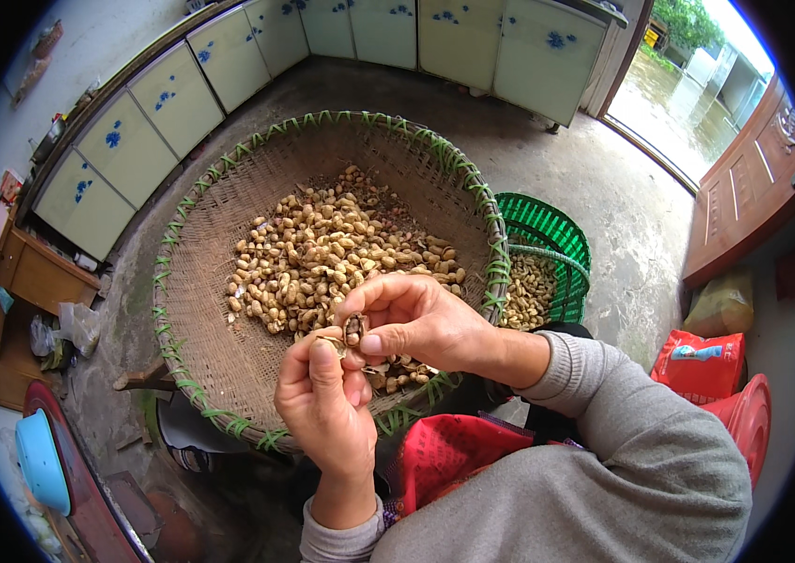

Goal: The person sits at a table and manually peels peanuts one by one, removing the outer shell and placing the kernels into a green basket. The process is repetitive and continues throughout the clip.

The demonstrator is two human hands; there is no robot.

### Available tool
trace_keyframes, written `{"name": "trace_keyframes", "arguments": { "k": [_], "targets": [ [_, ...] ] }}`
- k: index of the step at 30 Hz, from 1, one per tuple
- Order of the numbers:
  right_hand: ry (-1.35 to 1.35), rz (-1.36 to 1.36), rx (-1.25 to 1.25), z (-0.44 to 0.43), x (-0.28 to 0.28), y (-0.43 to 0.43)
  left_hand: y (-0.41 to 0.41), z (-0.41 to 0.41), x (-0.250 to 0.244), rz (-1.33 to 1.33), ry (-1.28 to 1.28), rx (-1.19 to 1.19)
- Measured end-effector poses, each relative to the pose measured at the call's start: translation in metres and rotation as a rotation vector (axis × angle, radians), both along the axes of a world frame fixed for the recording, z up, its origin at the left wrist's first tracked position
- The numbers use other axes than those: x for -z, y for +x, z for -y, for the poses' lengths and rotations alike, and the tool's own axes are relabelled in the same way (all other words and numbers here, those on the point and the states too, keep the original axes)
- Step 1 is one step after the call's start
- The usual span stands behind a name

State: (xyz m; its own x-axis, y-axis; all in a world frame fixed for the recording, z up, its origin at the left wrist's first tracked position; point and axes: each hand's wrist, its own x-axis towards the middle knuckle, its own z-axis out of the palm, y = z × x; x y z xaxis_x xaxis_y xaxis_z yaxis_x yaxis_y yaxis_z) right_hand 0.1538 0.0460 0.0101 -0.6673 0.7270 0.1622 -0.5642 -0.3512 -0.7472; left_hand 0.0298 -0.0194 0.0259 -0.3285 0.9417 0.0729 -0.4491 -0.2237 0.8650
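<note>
Both my hands meet over the near side of a large round woven bamboo basket with green lashing on its rim. My left hand pinches a pale piece of peanut shell between thumb and fingers. In my right hand, thumb and fingertips grip an opened peanut, dark inside, which touches the left fingertips. A heap of unshelled peanuts lies in the basket beyond my hands. More peanuts and bits of shell show below my right hand.
A green plastic basket of peanuts stands against the large basket's right side. Floor cabinets line the left and far walls. An open wooden door is at right, above a red bag. A blue basin sits lower left.
</note>
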Motion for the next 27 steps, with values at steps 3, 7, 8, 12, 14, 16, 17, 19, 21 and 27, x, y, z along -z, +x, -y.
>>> {"name": "trace_keyframes", "arguments": {
  "k": [3,7,8,12,14,16,17,19,21,27],
  "targets": [
    [-0.029,-0.026,-0.020,-0.001,0.000,-0.001,-0.001,-0.001,-0.001,0.055,-0.029,0.012],
    [-0.025,0.021,0.030,0.001,0.000,-0.003,-0.001,-0.002,0.001,0.040,-0.019,0.007],
    [-0.021,0.041,0.049,0.001,-0.002,-0.003,-0.001,-0.003,0.003,0.021,-0.020,0.002],
    [0.080,0.143,0.071,-0.002,-0.008,0.004,-0.002,-0.003,0.004,-0.026,-0.022,0.020],
    [0.090,0.177,0.066,-0.004,-0.012,0.008,-0.002,-0.003,0.006,-0.067,-0.027,0.030],
    [0.114,0.213,0.083,-0.007,-0.013,0.012,-0.002,-0.003,0.007,-0.070,-0.038,0.038],
    [0.125,0.232,0.093,-0.008,-0.014,0.013,-0.002,-0.004,0.007,-0.051,-0.046,0.039],
    [0.133,0.250,0.083,-0.011,-0.019,0.016,-0.001,-0.004,0.006,-0.027,-0.062,0.043],
    [0.181,0.261,0.034,-0.019,-0.016,0.022,-0.001,-0.005,0.005,-0.018,-0.078,0.057],
    [0.476,0.396,0.483,-0.031,-0.037,0.049,-0.003,-0.006,0.005,-0.006,-0.070,0.135]
  ]
}}
